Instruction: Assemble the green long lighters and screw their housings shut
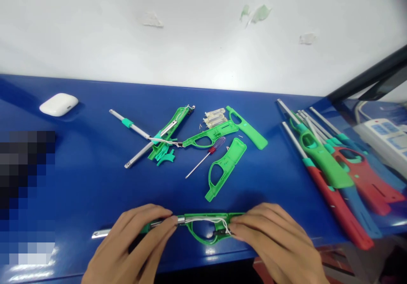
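- Green plastic, hollow-sided half-shell with a finger loop [219, 225] sits between both hands, near the front edge of the glossy blue table [79, 182]; a slip of either grip could tip it off.
- The left hand [130, 241] pinches the slim silver metal tube [101, 233] at the shell's narrow end; pulling it outward might strain the thin white wires [206, 219].
- The right hand [273, 237] grasps the shell's wider end, fingertips by the wires; whether it also nips them, I cannot tell.
- The small black part [219, 232] at the loop could drop out if the shell tilts, as its seating looks uncertain.
- Tiny metal screws [200, 126] lie loose farther back; a bump might scatter them.
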Available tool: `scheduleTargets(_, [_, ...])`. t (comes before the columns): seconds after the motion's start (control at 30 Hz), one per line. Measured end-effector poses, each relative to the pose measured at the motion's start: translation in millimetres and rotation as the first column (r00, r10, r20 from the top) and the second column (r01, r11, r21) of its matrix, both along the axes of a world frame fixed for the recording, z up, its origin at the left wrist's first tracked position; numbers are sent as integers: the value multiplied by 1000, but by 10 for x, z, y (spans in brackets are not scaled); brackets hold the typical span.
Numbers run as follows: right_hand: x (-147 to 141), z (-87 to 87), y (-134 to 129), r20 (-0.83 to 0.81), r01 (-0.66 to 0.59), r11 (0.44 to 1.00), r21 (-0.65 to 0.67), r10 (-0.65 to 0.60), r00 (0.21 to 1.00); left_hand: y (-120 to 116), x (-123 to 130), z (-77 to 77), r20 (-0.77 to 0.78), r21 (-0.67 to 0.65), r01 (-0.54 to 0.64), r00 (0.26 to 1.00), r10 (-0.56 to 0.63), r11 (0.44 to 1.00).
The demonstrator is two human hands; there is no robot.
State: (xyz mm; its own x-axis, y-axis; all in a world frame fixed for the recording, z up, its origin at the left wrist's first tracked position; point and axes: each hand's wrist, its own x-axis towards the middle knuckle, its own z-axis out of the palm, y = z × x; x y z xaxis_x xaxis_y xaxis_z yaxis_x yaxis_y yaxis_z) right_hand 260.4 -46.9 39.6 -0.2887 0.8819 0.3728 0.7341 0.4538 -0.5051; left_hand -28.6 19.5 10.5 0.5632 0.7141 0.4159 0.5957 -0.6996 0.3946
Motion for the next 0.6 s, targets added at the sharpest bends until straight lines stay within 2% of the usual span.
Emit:
scheduleTargets(0.1, [1,-7,11,7,-8,1000,17,7,1000,20,-13,12,-4,-58,20,1000,-21,998])
scheduleTargets(0.27, [-9,-16,36,0,10,1000,28,-10,1000,89,-26,32,-58,-54,85,994,-89,995])
scheduleTargets(0.47, [-18,-11,15,9,26,999,40,-26,1000,95,-128,-89,-179,-30,174,968,-176,984])
scheduleTargets(0.6, [-48,28,35,9,46,997,64,-47,999,50,-159,-137,-217,-26,174,960,-176,984])
